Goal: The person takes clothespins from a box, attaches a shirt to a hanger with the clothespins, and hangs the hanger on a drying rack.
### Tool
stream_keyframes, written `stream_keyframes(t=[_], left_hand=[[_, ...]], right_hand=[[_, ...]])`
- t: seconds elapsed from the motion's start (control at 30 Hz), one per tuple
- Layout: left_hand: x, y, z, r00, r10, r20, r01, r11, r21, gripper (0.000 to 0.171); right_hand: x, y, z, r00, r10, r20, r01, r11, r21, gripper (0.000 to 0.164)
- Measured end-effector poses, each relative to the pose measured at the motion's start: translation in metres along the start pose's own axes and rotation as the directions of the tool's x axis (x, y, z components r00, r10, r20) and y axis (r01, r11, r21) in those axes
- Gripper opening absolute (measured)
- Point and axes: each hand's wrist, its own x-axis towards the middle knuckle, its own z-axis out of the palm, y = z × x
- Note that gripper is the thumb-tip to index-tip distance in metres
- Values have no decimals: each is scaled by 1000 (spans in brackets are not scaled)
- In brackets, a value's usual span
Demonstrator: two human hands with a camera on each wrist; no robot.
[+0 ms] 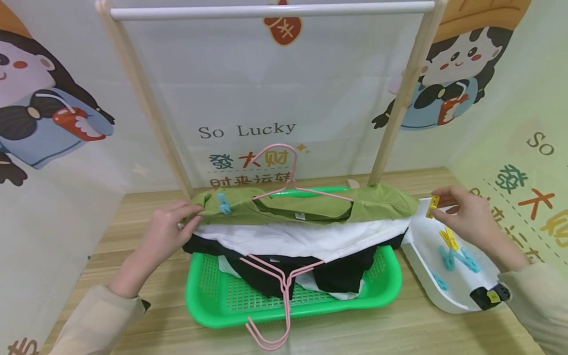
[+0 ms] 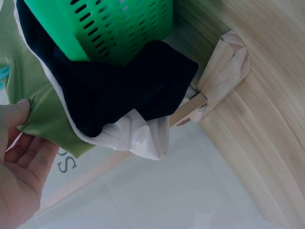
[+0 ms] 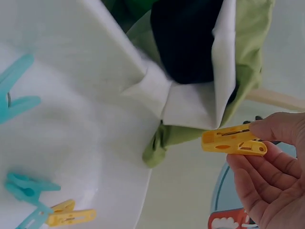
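Note:
My left hand [image 1: 170, 226] pinches the left sleeve end of a green shirt [image 1: 377, 202], which lies across the top of a clothes pile with a pink hanger [image 1: 290, 186] in its neck. A blue clothespin [image 1: 224, 203] is clipped near that sleeve. In the right wrist view, my right hand [image 3: 271, 181] pinches a yellow clothespin [image 3: 233, 140] between thumb and fingers, close to the shirt's other sleeve. Beneath the green shirt lie a white shirt [image 1: 275, 239] and black clothing [image 1: 346, 271], with more pink hangers [image 1: 286, 296] pointing toward me.
The pile rests on a green basket [image 1: 392, 291]. At the right stands a white tray [image 1: 428, 281] holding several blue clothespins [image 1: 466, 260], a yellow clothespin [image 1: 449, 239] and a black item [image 1: 483, 298]. Behind rises a wooden rack with a white rail [image 1: 275, 10].

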Motion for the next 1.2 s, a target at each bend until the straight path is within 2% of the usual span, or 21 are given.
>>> stream_keyframes(t=[0.13,0.3,0.5,0.6,0.7,0.93,1.2], left_hand=[[0,0,-1,1000,4,-3,-4,1000,1,23],[0,0,-1,1000,5,-3,-5,1000,-4,23],[0,0,0,1000,2,0,-2,1000,-9,23],[0,0,0,1000,0,2,0,1000,-11,23],[0,1,-1,1000,-2,2,2,1000,-8,23],[-1,1,-1,1000,-7,4,7,1000,-8,23],[-1,0,0,1000,-12,5,12,1000,-4,23]], right_hand=[[-2,-12,-1,1000,-16,-23,16,1000,22,35],[-1,-26,0,993,-90,-70,92,995,30,37],[-1,-40,2,966,-199,-166,209,977,44,41],[-1,-47,3,951,-223,-215,240,969,56,42],[1,-54,5,941,-236,-243,269,957,111,43],[9,-64,16,930,-273,-244,328,919,221,44],[14,-70,25,929,-285,-236,331,925,185,37]])
